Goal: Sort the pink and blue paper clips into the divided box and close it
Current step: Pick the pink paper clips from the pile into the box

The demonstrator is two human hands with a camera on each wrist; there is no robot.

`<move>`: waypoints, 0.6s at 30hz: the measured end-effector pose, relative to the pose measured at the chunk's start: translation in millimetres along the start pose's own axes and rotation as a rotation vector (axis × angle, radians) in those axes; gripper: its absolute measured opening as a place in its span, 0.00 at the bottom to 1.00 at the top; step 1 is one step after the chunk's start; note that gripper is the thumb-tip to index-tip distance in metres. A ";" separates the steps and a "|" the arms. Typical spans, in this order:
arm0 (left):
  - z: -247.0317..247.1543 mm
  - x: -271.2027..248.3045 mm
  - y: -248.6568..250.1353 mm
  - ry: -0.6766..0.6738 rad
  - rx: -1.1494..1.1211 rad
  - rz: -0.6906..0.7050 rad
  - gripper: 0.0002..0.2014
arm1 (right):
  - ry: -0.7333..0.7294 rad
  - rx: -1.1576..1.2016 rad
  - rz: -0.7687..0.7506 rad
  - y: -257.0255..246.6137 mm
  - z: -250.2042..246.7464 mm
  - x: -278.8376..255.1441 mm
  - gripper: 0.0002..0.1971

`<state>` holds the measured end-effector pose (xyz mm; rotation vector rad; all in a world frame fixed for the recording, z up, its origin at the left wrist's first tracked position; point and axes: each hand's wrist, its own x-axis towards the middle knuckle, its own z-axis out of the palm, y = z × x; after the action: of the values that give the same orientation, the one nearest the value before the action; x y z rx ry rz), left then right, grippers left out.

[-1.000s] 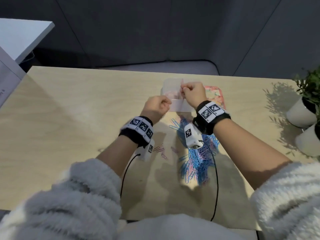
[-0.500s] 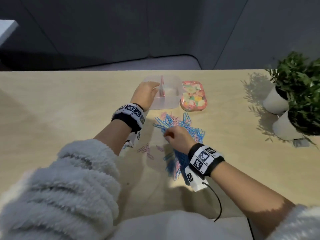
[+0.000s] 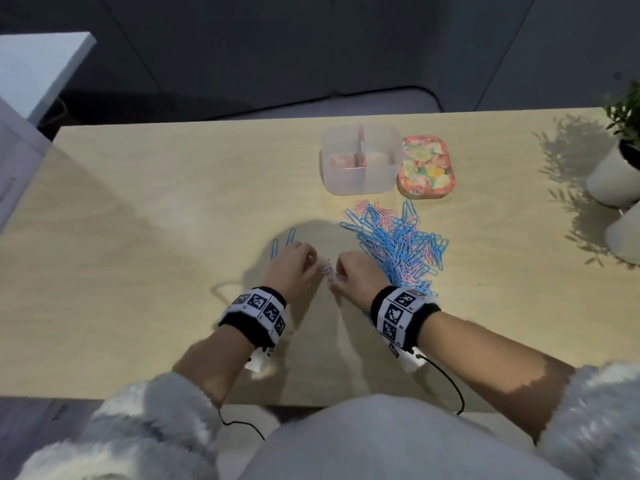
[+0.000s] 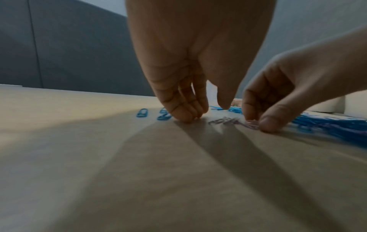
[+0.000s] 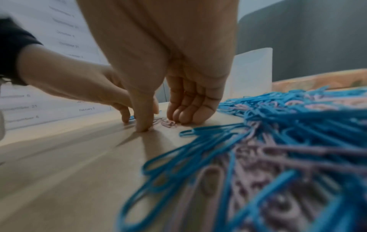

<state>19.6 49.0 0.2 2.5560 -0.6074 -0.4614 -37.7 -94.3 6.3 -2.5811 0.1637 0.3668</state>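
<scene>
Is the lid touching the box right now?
Cannot tell. In the head view the lid lies right beside the box, their edges meeting with no plain gap or contact.

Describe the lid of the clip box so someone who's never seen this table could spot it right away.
Start at the wooden table and look to its far edge, where the clear divided box stands open. The lid lies flat on the table just right of that box, beyond the pile of pink and blue paper clips. It alone carries a colourful floral print.
</scene>
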 end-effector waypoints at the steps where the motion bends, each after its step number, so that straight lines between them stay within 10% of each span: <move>1: 3.1 0.7 4.0 0.002 -0.008 -0.032 0.14 | -0.018 0.020 0.005 0.2 0.6 -0.9 0.10; 18: 11.0 10.0 27.5 -0.119 0.151 -0.014 0.09 | -0.046 -0.309 -0.019 0.6 0.7 -18.7 0.13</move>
<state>14.3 18.4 3.0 2.6910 -0.6906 -0.5964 -55.9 -93.6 10.8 -2.8725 0.0706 0.4763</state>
